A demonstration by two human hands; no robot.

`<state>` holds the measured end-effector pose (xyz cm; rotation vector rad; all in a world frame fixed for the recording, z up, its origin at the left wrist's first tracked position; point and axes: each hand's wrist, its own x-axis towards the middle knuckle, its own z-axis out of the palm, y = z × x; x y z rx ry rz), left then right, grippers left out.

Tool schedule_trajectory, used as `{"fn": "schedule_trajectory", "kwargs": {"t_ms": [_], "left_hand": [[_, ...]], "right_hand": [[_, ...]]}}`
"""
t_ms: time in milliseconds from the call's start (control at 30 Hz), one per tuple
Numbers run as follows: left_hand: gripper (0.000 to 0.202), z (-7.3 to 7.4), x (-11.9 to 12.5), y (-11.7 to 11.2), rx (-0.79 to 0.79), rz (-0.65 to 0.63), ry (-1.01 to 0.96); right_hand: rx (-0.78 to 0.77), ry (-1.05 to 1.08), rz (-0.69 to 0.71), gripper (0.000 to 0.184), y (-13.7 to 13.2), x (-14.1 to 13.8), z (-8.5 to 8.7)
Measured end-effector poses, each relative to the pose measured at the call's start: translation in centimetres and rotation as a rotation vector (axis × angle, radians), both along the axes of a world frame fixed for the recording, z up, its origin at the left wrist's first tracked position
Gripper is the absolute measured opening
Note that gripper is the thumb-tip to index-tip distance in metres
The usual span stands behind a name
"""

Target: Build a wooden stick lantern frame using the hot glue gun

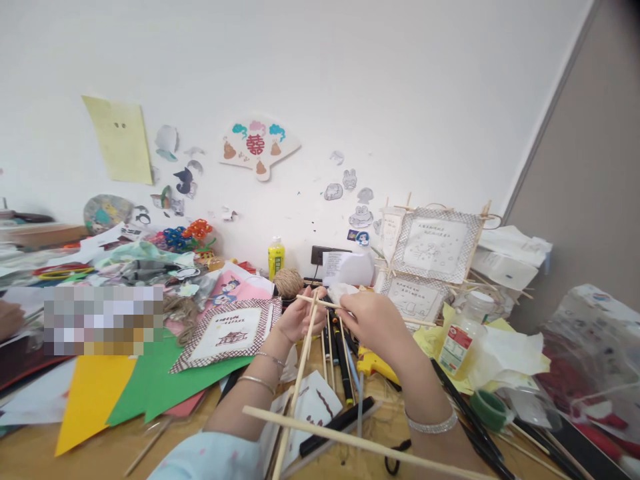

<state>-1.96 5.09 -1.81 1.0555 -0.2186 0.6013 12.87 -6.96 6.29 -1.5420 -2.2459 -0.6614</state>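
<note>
Both my hands are up over the cluttered wooden table (pixel 75 460), closed on a frame of thin bamboo sticks (pixel 303 363). My left hand (pixel 296 319) pinches the place where a long upright stick crosses a short horizontal one. My right hand (pixel 370 319) grips the horizontal stick just right of that crossing. Another long stick (pixel 350 440) of the frame runs across low in the view near my forearms. A ball of brown twine (pixel 288 283) sits just behind my hands.
Coloured paper sheets (pixel 150 383) and a patterned paper square (pixel 231 333) lie at the left. Marker pens (pixel 344 373), a yellow glue gun (pixel 376 364), a clear jar (pixel 463 337), green tape (pixel 489 408) and finished stick-and-paper panels (pixel 434 247) crowd the right. Paper cut-outs cover the white wall.
</note>
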Motion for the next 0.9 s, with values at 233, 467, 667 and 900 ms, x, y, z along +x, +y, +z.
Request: {"fn": "schedule_trajectory", "kwargs": {"t_ms": [233, 467, 667, 900], "left_hand": [[0.014, 0.37, 0.00, -0.27, 0.023, 0.044, 0.008], [0.016, 0.57, -0.04, -0.34, 0.032, 0.069, 0.001], [0.018, 0.77, 0.00, -0.57, 0.039, 0.073, 0.001], [0.016, 0.49, -0.04, -0.35, 0.049, 0.062, 0.031]], "right_hand": [[0.007, -0.010, -0.008, 0.021, -0.01, -0.02, -0.12], [0.005, -0.038, -0.016, 0.022, 0.00, -0.21, -0.30], [-0.022, -0.055, -0.026, 0.023, -0.01, -0.31, -0.15], [-0.015, 0.050, -0.028, 0.020, 0.03, -0.03, 0.02]]}}
